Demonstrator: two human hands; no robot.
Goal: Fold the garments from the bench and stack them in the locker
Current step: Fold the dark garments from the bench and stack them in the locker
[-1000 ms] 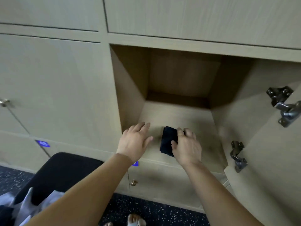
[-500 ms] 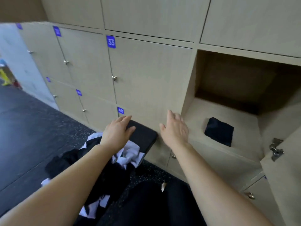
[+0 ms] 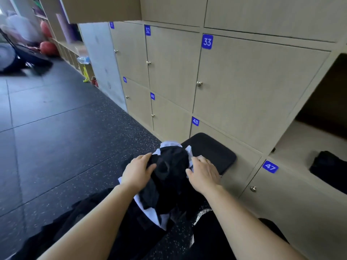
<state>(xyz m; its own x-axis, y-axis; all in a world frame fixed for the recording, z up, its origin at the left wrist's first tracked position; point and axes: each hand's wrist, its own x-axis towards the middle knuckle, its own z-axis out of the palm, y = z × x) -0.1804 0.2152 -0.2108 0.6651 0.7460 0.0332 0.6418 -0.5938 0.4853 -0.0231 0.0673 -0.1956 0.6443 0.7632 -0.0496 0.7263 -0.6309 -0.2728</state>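
A heap of black and white garments [image 3: 170, 177] lies on the black padded bench [image 3: 212, 151] in front of me. My left hand [image 3: 138, 171] grips the black garment on top of the heap from the left, with cloth between thumb and fingers. From the right, my right hand [image 3: 203, 173] lies on the heap, its fingers curled into the cloth at the white edge. The open locker [image 3: 308, 136] is at the right edge, above number 47. A folded dark garment [image 3: 330, 168] lies on its floor.
Closed lockers numbered 32, 33, 48 and 49 [image 3: 244, 76] run along the wall behind the bench. Dark speckled floor [image 3: 56, 137] spreads to the left. Shelves with red balls [image 3: 47, 47] and a dark bag stand far left.
My view swung left, from the locker to the bench. My right hand let go of the folded dark garment in the locker. Both hands dropped onto the heap and closed on it.
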